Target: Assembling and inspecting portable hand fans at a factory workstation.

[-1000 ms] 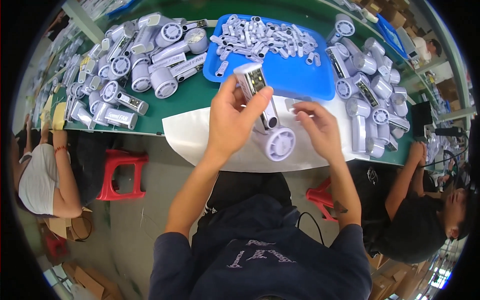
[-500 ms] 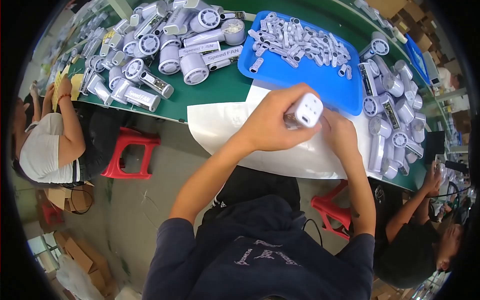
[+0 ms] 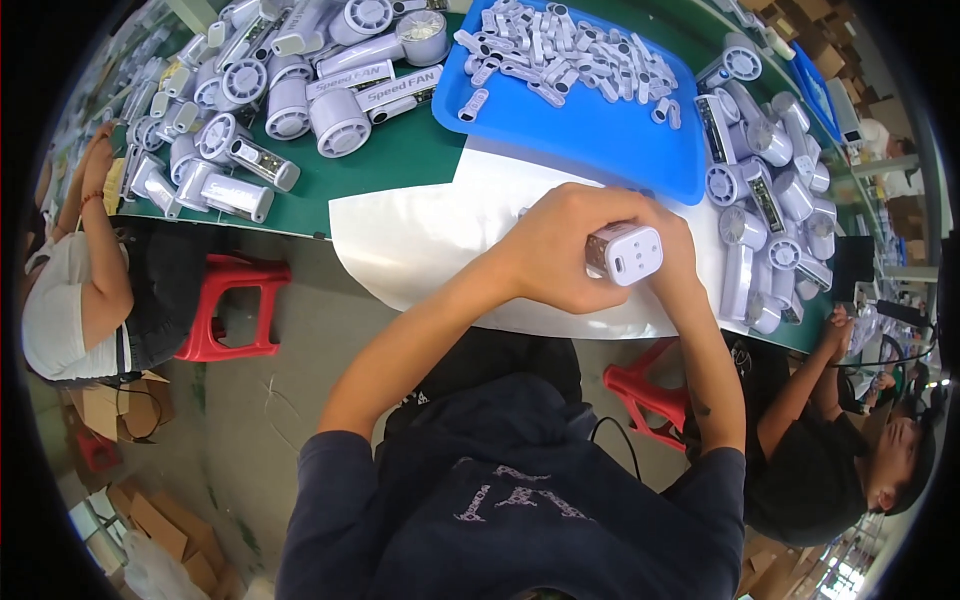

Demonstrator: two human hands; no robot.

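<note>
both hands, left hand (image 3: pixel 560 245) and right hand (image 3: pixel 672 250), clasped a white handheld fan (image 3: pixel 623 254) at frame centre, above the white sheet (image 3: pixel 420 230) on the table (image 3: pixel 400 155).

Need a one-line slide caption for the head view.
Both hands, left hand and right hand, grip a white handheld fan body above a white sheet, beside a blue tray of small parts.

Flattened brown cardboard boxes (image 3: pixel 150 520) lie on the floor at the lower left, with another brown box (image 3: pixel 105 405) beside the seated person there. More brown cartons (image 3: pixel 800 15) are stacked at the top right, beyond the green worktop (image 3: pixel 400 160). No screens or signs can be made out.
</note>
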